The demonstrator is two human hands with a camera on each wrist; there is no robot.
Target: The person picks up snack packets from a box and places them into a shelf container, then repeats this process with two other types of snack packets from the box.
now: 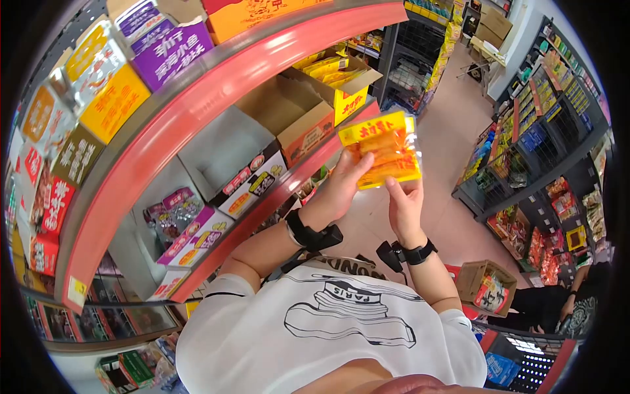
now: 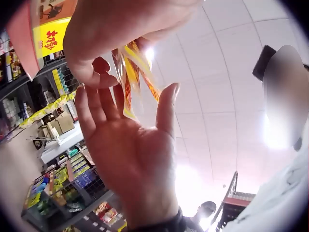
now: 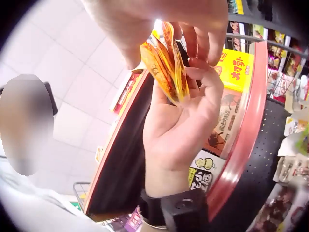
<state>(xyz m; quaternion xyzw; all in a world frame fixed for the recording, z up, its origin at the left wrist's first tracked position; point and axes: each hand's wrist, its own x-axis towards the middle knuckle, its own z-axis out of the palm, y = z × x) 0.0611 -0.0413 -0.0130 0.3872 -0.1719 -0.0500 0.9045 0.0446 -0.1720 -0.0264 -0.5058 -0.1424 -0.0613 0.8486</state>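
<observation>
Both hands hold a small stack of yellow-and-orange snack packets (image 1: 386, 152) in front of the chest, over the aisle. In the head view my left hand (image 1: 342, 185) grips the stack's left edge, its thumb across the front. My right hand (image 1: 407, 203) pinches the lower right edge, thumb in front and fingers behind. From the right wrist, the packets (image 3: 166, 65) appear edge-on and slightly fanned, between the left hand (image 3: 181, 113) and the nearer right hand (image 3: 164, 19). In the left wrist view, the right hand's long fingers (image 2: 100, 104) reach behind the packets.
A red-edged shelf (image 1: 190, 118) curves along the left. It bears a yellow carton (image 1: 351, 98) of similar packets, an open brown carton (image 1: 289, 118) and a purple-and-white box (image 1: 197, 240). Stocked racks (image 1: 525, 131) stand across the aisle. At lower right, a person's hand (image 1: 568, 307) shows beside a cardboard box (image 1: 487, 289).
</observation>
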